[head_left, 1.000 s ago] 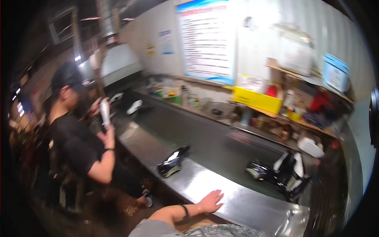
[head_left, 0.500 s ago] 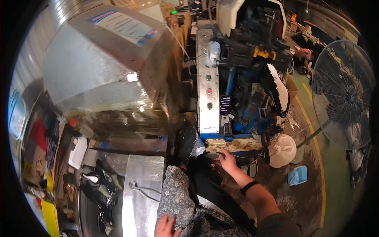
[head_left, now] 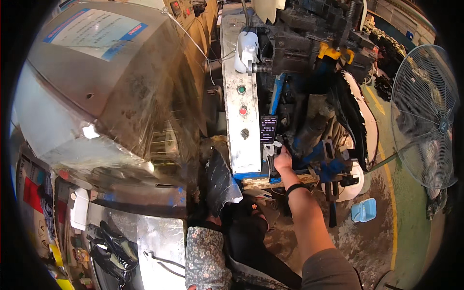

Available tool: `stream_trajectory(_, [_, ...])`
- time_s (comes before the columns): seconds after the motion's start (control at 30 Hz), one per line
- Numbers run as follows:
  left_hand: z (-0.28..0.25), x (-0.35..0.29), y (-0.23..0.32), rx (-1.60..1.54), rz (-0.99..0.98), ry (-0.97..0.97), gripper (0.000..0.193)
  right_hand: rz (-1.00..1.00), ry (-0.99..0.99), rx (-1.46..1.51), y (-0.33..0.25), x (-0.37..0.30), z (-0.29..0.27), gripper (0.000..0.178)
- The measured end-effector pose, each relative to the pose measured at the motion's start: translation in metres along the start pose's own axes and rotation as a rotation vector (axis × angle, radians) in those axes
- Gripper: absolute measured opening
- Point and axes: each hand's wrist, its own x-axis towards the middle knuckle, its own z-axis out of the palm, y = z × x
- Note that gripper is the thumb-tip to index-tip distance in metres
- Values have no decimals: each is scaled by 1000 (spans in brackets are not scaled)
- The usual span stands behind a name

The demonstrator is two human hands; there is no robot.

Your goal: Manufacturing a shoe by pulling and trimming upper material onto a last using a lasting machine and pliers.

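Note:
My right hand [head_left: 282, 159] reaches forward to the machine's front, its fingers curled beside a dark upright handle [head_left: 270, 162]; what they grip, if anything, is hidden. Just beyond it stands a phone-like dark screen [head_left: 268, 129] with lines of text, and a crumpled white bit [head_left: 273, 146] lies below that. Of my left hand [head_left: 192, 287] only a sliver shows at the lower edge, by the flowered cloth [head_left: 208, 256] over my lap. A black shoe [head_left: 345, 104], its pale sole facing right, is at the machine. Pincers [head_left: 162, 260] lie on the metal plate [head_left: 157, 229] at left.
A control panel [head_left: 241, 154] with green and red buttons runs along the machine [head_left: 299, 58]. Shiny black shoes [head_left: 116, 249] lie at lower left, below a big metal housing [head_left: 121, 72]. A fan [head_left: 425, 116] and a blue bin [head_left: 363, 210] stand at right.
My right hand has moved forward from beside my lap to the handle below the screen. My left hand has slid almost out of view. The whole view has shifted.

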Motion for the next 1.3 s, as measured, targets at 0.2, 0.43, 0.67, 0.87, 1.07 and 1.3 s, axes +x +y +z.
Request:
stream_trajectory(0.2, [-2, 8, 4, -91, -202, 8, 49, -174, -87, -129, -23, 64, 2, 60])
stream_trajectory(0.43, [10, -11, -22, -518, -781, 5, 43, -121, -383, -243, -13, 104, 4, 49])
stream_trajectory(0.67, [18, -18, -34, -269, -553, -272, 45, -223, -323, -385, -10, 93, -5, 55])
stream_trajectory(0.87, [37, 22, -45, -518, -589, -73, 42, -395, 363, 250, 2, -69, 13, 46])
stream_trajectory(1.07, [53, 0, -60, -455, -290, -108, 39, -1175, 202, 281, -113, -253, -254, 30])
stream_trajectory(1.3, [13, 32, 15, 41, 23, 136, 43, -699, 681, -306, -100, -172, -395, 52])
